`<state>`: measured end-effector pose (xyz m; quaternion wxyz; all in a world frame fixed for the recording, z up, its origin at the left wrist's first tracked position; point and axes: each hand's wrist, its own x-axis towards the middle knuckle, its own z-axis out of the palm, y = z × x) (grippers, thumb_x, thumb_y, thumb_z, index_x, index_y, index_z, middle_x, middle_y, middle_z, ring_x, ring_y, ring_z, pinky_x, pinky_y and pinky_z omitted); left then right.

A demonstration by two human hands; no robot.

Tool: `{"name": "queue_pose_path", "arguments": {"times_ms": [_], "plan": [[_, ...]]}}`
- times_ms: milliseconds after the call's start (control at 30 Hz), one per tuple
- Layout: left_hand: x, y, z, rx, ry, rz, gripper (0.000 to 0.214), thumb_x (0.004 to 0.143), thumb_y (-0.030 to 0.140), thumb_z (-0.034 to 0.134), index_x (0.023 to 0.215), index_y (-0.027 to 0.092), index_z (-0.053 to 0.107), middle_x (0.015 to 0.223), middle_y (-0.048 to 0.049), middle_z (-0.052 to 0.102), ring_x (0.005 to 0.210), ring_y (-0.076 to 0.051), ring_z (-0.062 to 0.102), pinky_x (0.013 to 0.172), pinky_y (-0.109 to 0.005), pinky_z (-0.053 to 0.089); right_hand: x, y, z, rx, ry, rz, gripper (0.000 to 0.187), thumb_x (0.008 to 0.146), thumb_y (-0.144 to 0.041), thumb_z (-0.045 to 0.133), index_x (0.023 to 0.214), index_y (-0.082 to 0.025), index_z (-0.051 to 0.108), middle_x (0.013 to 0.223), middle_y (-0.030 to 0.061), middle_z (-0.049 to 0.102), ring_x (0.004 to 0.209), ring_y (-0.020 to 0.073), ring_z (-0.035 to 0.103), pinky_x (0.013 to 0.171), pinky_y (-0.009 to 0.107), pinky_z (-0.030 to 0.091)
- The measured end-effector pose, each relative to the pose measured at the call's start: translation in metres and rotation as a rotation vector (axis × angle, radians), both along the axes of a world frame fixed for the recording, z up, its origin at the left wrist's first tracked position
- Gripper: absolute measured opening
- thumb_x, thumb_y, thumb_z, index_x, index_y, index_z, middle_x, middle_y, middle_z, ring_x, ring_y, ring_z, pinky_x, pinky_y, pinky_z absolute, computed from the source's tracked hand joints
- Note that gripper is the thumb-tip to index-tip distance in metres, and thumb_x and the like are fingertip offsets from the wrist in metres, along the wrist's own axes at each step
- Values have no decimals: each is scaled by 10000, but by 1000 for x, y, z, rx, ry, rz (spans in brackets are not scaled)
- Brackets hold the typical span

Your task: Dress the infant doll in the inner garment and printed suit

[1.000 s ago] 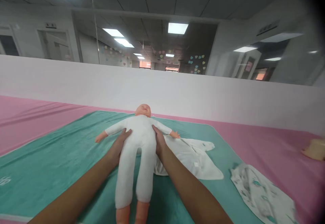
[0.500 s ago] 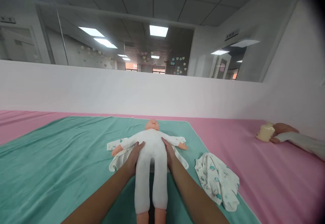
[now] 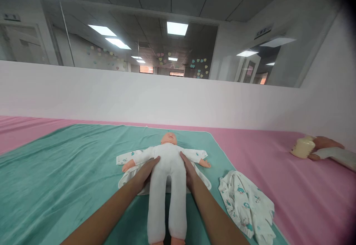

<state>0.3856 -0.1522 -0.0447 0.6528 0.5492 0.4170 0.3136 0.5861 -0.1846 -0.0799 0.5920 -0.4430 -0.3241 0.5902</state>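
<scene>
A baby doll (image 3: 168,163) with a white cloth body lies on its back, head away from me. Under its torso and arms is a spread white printed baby shirt (image 3: 124,158), whose sleeves lie along the doll's arms. My left hand (image 3: 146,171) is closed on the left side of the doll's hips, thumb on top. On the other side my right hand (image 3: 189,170) grips the same way. Fingers beneath the doll are hidden. Crumpled white printed baby clothing (image 3: 246,204) lies to the right, apart from both hands.
A green sheet (image 3: 69,171) lies under the doll, over a pink cover (image 3: 267,152). At the far right a cream bottle (image 3: 303,146) sits beside another doll (image 3: 329,143). A white wall (image 3: 139,96) with a window above stands behind.
My view has shifted slightly, and the printed clothing appears lower and farther right. Both hands keep their hold on the doll's sides, with little other movement.
</scene>
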Motion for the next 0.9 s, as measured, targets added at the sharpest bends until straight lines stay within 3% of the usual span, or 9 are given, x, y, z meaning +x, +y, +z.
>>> {"name": "queue_pose_path", "arguments": {"times_ms": [100,167,233,333,433,500,633,767,900], "plan": [[-18,19,2,420,395,48,435,795,555,471,839,166,661,864,-111,679,779,-283,621,655,-345,469,12,-3,7,-46,-81,-57,479,717,-598,567,966,-193,621,913,111,680,764,227,645,618,326,509],[-33,30,0,781,628,131,353,852,458,412,812,200,650,891,-90,675,851,-278,607,735,-346,433,23,-8,8,-90,-256,-162,423,718,-598,558,833,-196,618,818,82,674,679,211,619,572,318,481],[-46,38,-3,1009,755,186,299,883,386,375,877,236,635,942,-64,667,932,-259,584,806,-332,395,33,-15,9,-124,-588,-329,454,745,-634,483,647,-199,571,652,66,629,584,199,570,541,316,441],[-62,51,-11,1112,772,286,309,907,372,333,969,247,609,989,-56,652,974,-234,559,816,-303,380,35,-25,18,-22,-1025,-562,499,805,-620,368,539,-215,487,553,57,563,564,197,521,564,317,405],[-70,67,-19,1082,747,361,315,909,337,324,1009,227,602,1003,-60,646,964,-226,554,787,-293,379,8,-19,41,187,-1206,-636,413,853,-531,347,641,-216,511,644,40,576,636,190,512,617,305,394],[-74,77,-24,992,760,337,304,902,314,333,957,214,615,970,-63,656,924,-226,570,743,-292,376,-25,-4,60,360,-1278,-501,310,860,-448,392,710,-216,532,732,28,587,719,176,523,679,289,402],[-80,85,-32,869,801,263,375,908,404,318,774,212,612,840,-65,673,798,-227,595,620,-281,339,-91,43,84,668,-1445,13,208,863,-372,453,892,-225,597,940,31,600,893,165,534,794,282,401],[-81,84,-34,895,670,195,373,902,395,333,743,202,610,781,-61,667,751,-199,590,629,-267,343,-119,84,78,630,-1720,514,348,768,-493,577,1005,-244,629,987,53,620,936,230,549,760,324,407],[-79,87,-34,750,378,232,293,845,372,419,766,200,643,854,-55,681,828,-209,591,735,-286,394,-114,96,70,601,-1840,631,393,746,-541,573,1027,-273,632,937,40,648,869,240,582,706,325,405]]}}
